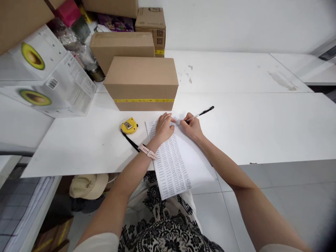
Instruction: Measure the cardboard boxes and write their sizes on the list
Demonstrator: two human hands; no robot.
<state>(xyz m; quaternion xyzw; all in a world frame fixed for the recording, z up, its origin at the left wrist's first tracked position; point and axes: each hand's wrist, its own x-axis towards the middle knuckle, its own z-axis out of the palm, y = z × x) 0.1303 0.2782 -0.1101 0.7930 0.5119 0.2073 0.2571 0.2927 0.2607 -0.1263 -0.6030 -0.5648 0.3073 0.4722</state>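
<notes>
A printed sheet of paper covered in small rows of text lies on the white table and hangs over its near edge. My left hand rests flat on the sheet's top part, fingers stretched out; a pink watch sits on that wrist. My right hand is closed round a pen, whose tip touches the top of the sheet beside my left fingers. A yellow tape measure with a black strap lies just left of the paper.
A cardboard box with yellow tape stands right behind the paper, two more boxes behind it. White boxes printed with avocados are stacked at the left. A beige hat lies under the table.
</notes>
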